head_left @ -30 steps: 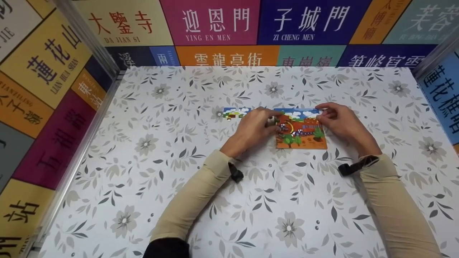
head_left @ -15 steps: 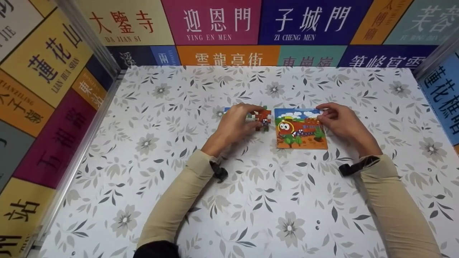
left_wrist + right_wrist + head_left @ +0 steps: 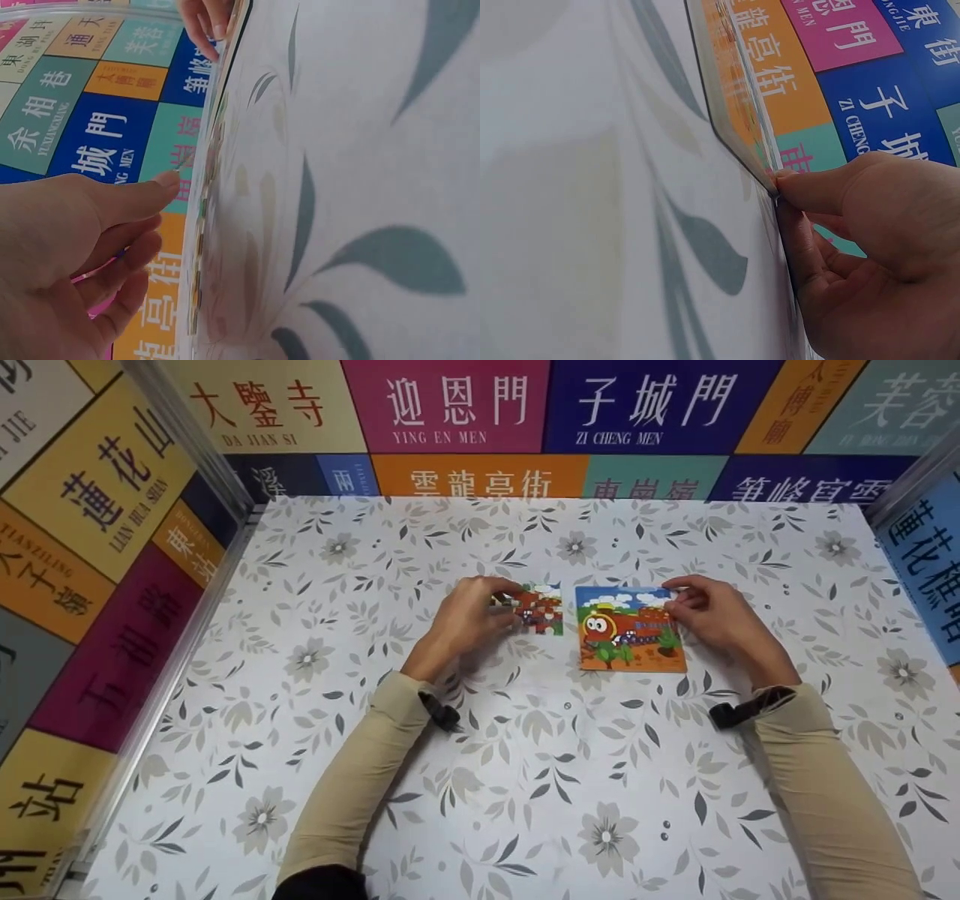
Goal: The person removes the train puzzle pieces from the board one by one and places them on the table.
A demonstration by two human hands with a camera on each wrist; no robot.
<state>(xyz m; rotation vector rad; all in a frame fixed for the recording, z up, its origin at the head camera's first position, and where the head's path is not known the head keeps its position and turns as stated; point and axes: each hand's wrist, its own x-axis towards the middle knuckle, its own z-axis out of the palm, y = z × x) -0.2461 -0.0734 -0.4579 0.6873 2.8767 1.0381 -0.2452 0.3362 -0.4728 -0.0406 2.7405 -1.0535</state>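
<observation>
In the head view my left hand (image 3: 465, 619) is at the left of some joined jigsaw puzzle pieces (image 3: 551, 611), which show red, green and a bit of sky. Its thumb and fingertips pinch a puzzle piece (image 3: 184, 160), seen as a thin edge in the left wrist view; the fingers hide part of the pieces. A square picture board (image 3: 630, 649) with a cartoon train lies just to the right, a narrow gap away. My right hand (image 3: 712, 611) grips its upper right corner between thumb and finger, as the right wrist view (image 3: 885, 247) also shows.
The table (image 3: 480, 810) has a white covering printed with grey flowers and leaves. Panels with large coloured lettering (image 3: 450, 405) stand along its far edge and both sides. A black wrist strap (image 3: 439, 712) is on each sleeve.
My left hand has moved left from in front of the board with a puzzle piece, uncovering the train's face, and is now over the joined pieces. The right hand has stayed at the board's corner.
</observation>
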